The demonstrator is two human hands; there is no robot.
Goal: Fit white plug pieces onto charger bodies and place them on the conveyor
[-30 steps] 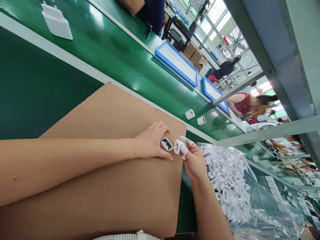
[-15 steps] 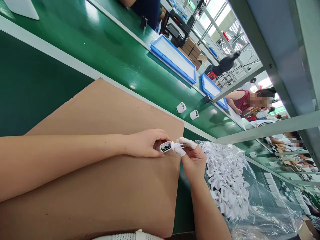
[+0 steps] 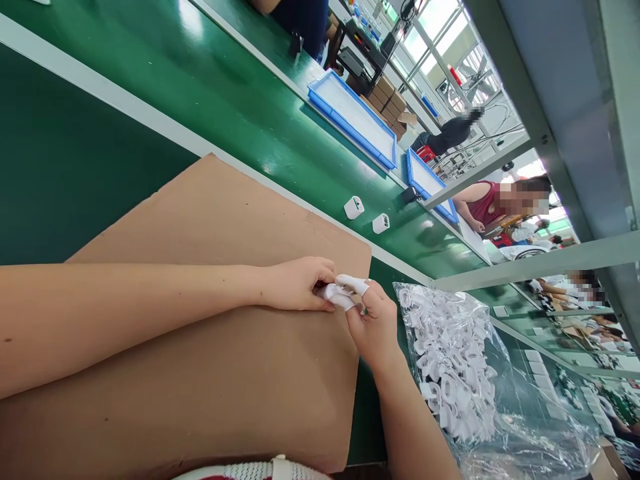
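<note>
My left hand (image 3: 305, 283) reaches in from the left, its fingers wrapped around a small white charger housing (image 3: 323, 291), mostly hidden now. White finger cots cover the thumb and a finger of my right hand (image 3: 373, 317). These fingertips pinch a white plastic end piece (image 3: 341, 293) against the housing's end, and the two parts touch. How far one sits inside the other is hidden by the fingers. Just right of my right hand lies a clear plastic bag (image 3: 453, 360) full of similar white plastic pieces.
Brown cardboard (image 3: 240, 373) covers the bench under my hands. Beyond a pale rail, two white housings (image 3: 354, 207) stand on the green conveyor belt (image 3: 240, 133). Blue trays (image 3: 353, 120) line its far side. A metal frame (image 3: 540, 260) crosses at right; co-workers sit farther off.
My right hand has moved left and brought the end piece up to the housing; its open end and the metal pins are now covered. The two housings on the belt have shifted slightly left.
</note>
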